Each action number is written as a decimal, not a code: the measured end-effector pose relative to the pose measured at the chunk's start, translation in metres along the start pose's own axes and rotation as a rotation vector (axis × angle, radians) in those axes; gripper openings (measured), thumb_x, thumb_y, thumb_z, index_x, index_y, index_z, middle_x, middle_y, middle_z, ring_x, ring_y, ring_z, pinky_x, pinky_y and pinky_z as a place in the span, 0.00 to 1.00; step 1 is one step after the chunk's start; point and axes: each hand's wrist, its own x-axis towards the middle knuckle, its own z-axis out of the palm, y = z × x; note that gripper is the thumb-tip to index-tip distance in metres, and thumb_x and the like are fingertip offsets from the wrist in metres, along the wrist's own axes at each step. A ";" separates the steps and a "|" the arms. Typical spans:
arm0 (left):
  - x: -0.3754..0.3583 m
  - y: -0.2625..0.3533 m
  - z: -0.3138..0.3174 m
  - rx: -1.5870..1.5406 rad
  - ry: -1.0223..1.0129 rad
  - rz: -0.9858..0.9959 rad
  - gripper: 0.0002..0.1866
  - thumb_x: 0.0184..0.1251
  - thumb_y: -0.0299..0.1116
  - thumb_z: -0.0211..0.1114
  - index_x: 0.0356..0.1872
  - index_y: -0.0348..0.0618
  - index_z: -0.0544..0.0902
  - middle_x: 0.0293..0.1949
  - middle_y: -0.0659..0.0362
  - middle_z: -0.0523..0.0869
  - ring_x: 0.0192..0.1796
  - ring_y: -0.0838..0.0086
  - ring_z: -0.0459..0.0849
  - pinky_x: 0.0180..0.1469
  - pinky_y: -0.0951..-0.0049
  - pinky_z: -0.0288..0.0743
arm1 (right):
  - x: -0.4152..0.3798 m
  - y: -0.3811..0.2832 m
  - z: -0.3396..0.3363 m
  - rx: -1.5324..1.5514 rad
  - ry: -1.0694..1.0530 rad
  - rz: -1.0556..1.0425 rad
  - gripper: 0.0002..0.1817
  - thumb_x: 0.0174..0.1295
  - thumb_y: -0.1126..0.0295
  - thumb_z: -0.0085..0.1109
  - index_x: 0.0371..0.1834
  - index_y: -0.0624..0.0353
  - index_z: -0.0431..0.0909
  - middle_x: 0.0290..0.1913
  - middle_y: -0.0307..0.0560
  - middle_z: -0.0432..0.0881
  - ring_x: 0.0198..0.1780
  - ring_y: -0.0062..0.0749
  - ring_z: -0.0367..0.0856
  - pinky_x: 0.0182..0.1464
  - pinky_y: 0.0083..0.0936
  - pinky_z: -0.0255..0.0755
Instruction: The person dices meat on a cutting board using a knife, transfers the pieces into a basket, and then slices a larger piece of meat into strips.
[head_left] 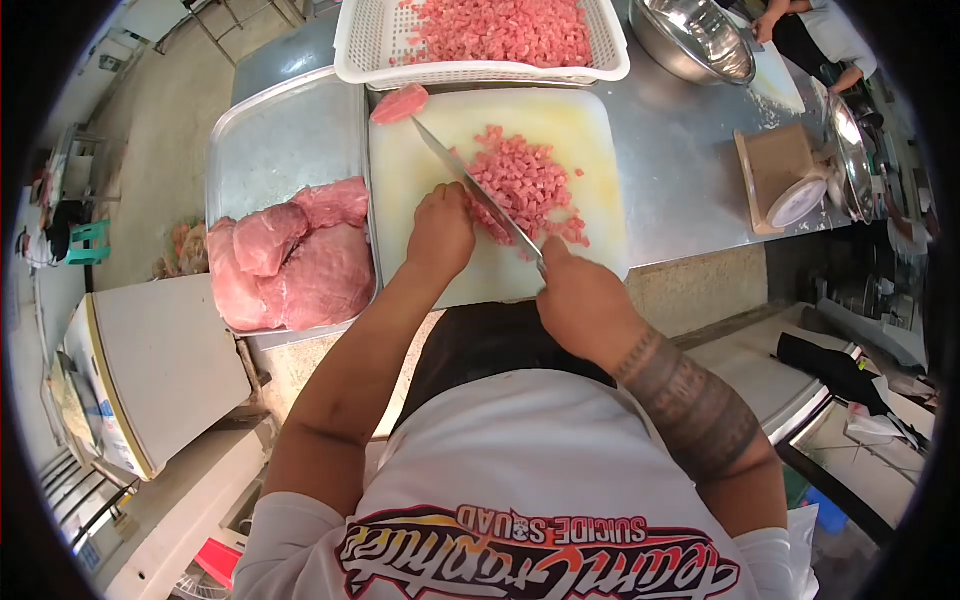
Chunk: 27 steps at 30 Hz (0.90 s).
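My right hand (583,298) is wrapped round the handle of a long knife (487,199), whose blade slants up and left across a white cutting board (405,165). My left hand (442,232) is closed on the board, left of the blade; whatever its fingers hold, if anything, is hidden. Right of the blade lies a heap of diced pink meat (523,183). Near the knife tip, a larger piece of meat (400,103) rests at the board's upper left corner. Several big chunks of raw meat (318,275) lie in a metal tray (285,135) to the left.
Beyond the board stands a white basket (485,74) of diced meat. Steel bowls (692,42) and a scale (780,178) are on the metal table (660,160) at right. Another person's hands and arms (770,22) show at upper right, beside a second board.
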 end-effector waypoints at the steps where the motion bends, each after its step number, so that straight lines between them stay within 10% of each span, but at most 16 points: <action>1: 0.000 0.002 -0.001 0.006 -0.010 0.004 0.10 0.68 0.23 0.58 0.48 0.35 0.80 0.46 0.44 0.85 0.51 0.46 0.84 0.60 0.48 0.76 | -0.009 -0.003 -0.006 -0.003 -0.035 0.019 0.13 0.67 0.74 0.58 0.52 0.67 0.73 0.39 0.67 0.88 0.44 0.64 0.90 0.47 0.55 0.83; 27: -0.008 -0.030 -0.024 -0.234 -0.032 0.027 0.09 0.73 0.23 0.59 0.50 0.39 0.82 0.47 0.40 0.85 0.53 0.40 0.84 0.58 0.47 0.77 | 0.057 0.050 0.043 0.174 0.121 -0.001 0.13 0.65 0.70 0.65 0.47 0.66 0.75 0.37 0.63 0.88 0.43 0.62 0.88 0.46 0.53 0.82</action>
